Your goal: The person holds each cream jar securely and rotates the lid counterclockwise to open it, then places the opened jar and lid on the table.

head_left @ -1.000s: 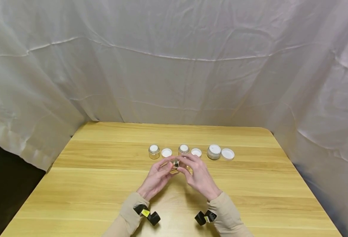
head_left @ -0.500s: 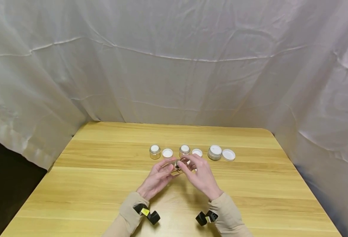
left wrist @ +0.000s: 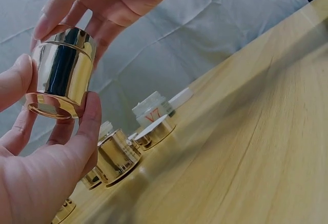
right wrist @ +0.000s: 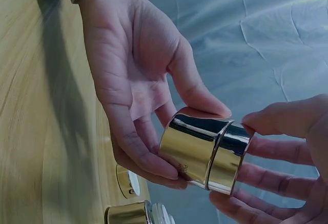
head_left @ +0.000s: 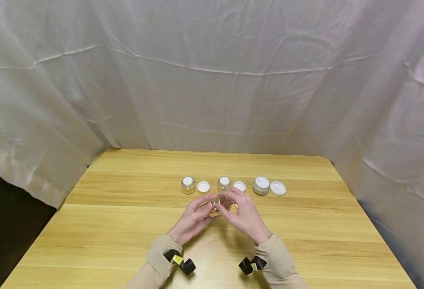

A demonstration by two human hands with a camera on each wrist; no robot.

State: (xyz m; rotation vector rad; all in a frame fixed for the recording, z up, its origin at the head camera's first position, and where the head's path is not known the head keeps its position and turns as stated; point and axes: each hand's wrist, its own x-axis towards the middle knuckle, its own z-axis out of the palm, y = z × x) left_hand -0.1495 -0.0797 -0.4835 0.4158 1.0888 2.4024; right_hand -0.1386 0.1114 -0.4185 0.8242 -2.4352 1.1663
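Between my two hands is a shiny gold cosmetic jar (right wrist: 192, 144), held tilted above the table with a seam round it. My left hand (head_left: 192, 220) grips its shorter section, thumb on one side and fingers on the other. Round the longer section, which bears small dark lettering, my right hand (head_left: 246, 214) curls its fingers and thumb. In the left wrist view the jar (left wrist: 64, 75) mirrors its surroundings, and both hands touch it. Which section is the lid I cannot tell.
Behind the hands stand three jars with white tops: left (head_left: 188, 185), middle (head_left: 224, 182) and right (head_left: 261, 186). Beside each lies a lid, white inside: left (head_left: 203, 187), middle (head_left: 239, 186) and right (head_left: 278, 188). A pale curtain (head_left: 212, 100) surrounds the wooden table (head_left: 125, 237).
My right fingers and thumb have shifted round the gold jar, with the thumb over it half a second ago and lower now. The left hand keeps its grip; jars and lids stay put.
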